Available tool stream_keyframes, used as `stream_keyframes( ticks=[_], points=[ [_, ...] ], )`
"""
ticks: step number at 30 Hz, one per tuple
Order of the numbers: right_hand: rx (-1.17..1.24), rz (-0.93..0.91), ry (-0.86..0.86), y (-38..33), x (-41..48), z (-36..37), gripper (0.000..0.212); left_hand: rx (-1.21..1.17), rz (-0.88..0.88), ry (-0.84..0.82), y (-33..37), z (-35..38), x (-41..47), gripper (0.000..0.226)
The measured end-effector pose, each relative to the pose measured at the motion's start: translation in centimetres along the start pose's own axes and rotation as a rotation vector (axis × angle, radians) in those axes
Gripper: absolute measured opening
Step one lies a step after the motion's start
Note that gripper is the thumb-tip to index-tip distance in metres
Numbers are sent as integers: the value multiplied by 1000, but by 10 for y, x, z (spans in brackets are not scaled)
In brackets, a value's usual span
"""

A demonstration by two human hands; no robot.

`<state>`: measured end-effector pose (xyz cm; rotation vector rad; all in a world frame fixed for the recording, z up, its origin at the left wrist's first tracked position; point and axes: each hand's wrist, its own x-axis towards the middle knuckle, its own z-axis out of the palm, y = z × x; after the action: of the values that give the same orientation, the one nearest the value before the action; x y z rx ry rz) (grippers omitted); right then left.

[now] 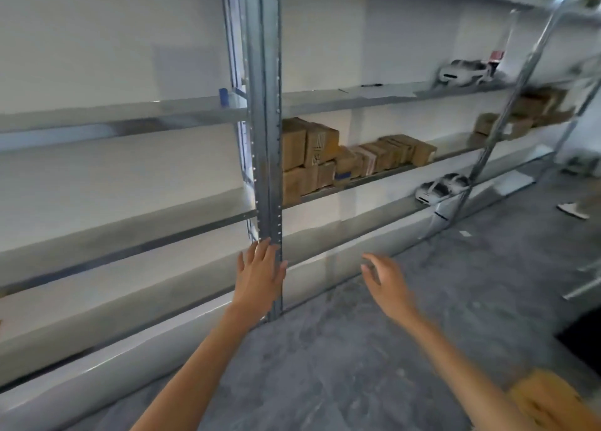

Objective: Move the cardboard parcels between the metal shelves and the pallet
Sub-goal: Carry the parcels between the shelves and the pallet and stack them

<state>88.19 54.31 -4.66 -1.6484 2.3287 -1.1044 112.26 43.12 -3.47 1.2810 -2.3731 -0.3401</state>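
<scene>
Reaching out in front, both hands are hanging in the air with nothing in them. The left hand (260, 269) is showing its back, with the fingers straight and spread. It is sitting in front of the metal post (265, 105), and I cannot tell if it is touching the post. The right hand (387, 284) is open too, with the fingers loosely bent and the thumb apart, over the grey floor (357, 349).

The cardboard boxes (328, 157) are sitting on a middle shelf (367, 181), higher than both hands and farther away. They are starting just beside the post and running in a row to the right, along the shelf. At the post end they are piled two high, and going right the row is getting lower. Some other boxes (523, 115) are lying on a shelf well off to the right, looking blurry.

The cardboard boxes are all on the right side of the post. So I am thinking the right hand is the nearer one, with a clear way up to them. The left hand is needing to go round the post first. The tall pile by the post is looking like the closest one for two hands to take. The pallet is not showing anywhere.
</scene>
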Motion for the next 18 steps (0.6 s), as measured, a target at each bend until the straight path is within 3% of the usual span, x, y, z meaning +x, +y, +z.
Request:
stream_keyframes(
  ticks=[7, 10, 18],
  points=[
    [109, 105, 30, 73, 31, -35, 32, -20, 46, -64, 64, 48, 61, 44],
    [130, 142, 16, 98, 59, -30, 23, -26, 81, -58, 83, 59, 97, 42],
    [165, 113, -73, 138, 185, -11, 25, -44, 100, -11, 96, 105, 230, 41]
  ],
)
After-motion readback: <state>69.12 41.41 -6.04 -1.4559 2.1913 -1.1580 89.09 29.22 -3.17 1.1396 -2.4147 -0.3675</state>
